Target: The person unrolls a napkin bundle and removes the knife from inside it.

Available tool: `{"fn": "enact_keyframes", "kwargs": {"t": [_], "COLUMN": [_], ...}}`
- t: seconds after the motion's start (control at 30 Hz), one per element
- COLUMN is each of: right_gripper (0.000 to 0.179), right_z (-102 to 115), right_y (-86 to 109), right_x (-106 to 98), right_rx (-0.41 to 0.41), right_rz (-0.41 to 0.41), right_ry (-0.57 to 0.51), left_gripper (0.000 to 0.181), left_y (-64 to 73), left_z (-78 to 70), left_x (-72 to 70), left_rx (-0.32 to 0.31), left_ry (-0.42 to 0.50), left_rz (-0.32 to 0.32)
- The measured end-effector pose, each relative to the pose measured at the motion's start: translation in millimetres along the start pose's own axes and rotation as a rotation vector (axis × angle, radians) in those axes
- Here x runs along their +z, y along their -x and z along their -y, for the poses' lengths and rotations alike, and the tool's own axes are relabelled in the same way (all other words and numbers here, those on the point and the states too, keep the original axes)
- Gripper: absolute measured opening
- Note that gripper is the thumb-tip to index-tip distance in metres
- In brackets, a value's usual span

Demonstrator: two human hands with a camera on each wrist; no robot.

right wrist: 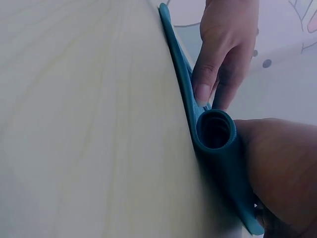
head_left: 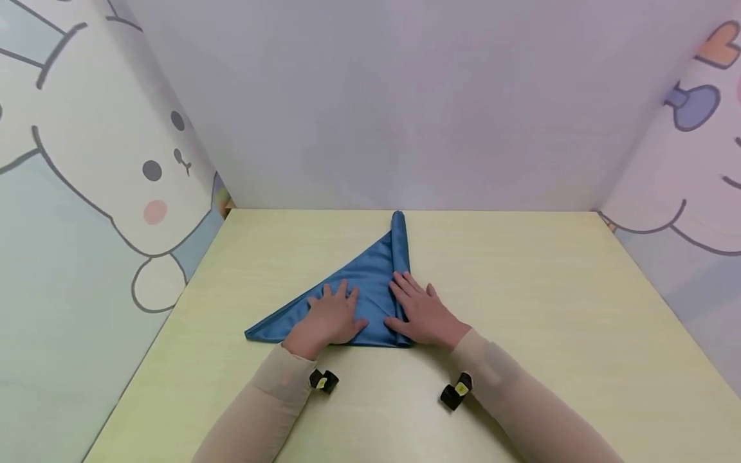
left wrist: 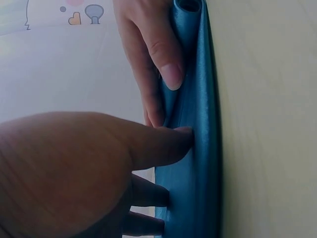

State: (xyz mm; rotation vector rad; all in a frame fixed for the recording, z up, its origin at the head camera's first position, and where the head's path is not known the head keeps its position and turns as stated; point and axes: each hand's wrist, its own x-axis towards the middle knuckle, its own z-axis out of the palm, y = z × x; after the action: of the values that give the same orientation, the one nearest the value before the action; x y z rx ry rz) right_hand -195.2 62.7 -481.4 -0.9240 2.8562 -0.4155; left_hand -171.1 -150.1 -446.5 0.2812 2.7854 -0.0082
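Observation:
A blue satiny cloth (head_left: 370, 273) lies on the table as a triangle, its long point toward the left. Its right side is rolled into a narrow tube (head_left: 399, 241) that runs away from me. Spread fingers of my left hand (head_left: 332, 318) rest flat on the triangular part. My right hand (head_left: 425, 315) lies over the near half of the roll, fingers straight and thumb on the cloth to its left. In the right wrist view the roll's hollow end (right wrist: 216, 130) shows beside the right hand (right wrist: 287, 168).
The pale wood-grain table (head_left: 521, 276) extends on both sides of the cloth. A plain light wall (head_left: 370, 109) stands along its far edge, with cartoon-printed panels (head_left: 87, 193) at the left and right. Black wrist cameras (head_left: 456, 391) sit on both sleeves.

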Motion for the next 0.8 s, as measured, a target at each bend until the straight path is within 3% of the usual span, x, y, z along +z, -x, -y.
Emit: {"fn": "enact_keyframes", "kwargs": {"t": [0.8], "right_gripper": [0.079], "right_z": [-5.3], "right_y": [5.8], "right_x": [-10.4], "right_rx": [0.040], "right_rz": [0.003], "right_ry": [0.015], "left_gripper": [0.073], "left_y": [4.4], "left_z": [-2.4], "left_x": [-3.5], "left_rx": [0.010], "left_ry": [0.006], "left_rz": [-0.017]}}
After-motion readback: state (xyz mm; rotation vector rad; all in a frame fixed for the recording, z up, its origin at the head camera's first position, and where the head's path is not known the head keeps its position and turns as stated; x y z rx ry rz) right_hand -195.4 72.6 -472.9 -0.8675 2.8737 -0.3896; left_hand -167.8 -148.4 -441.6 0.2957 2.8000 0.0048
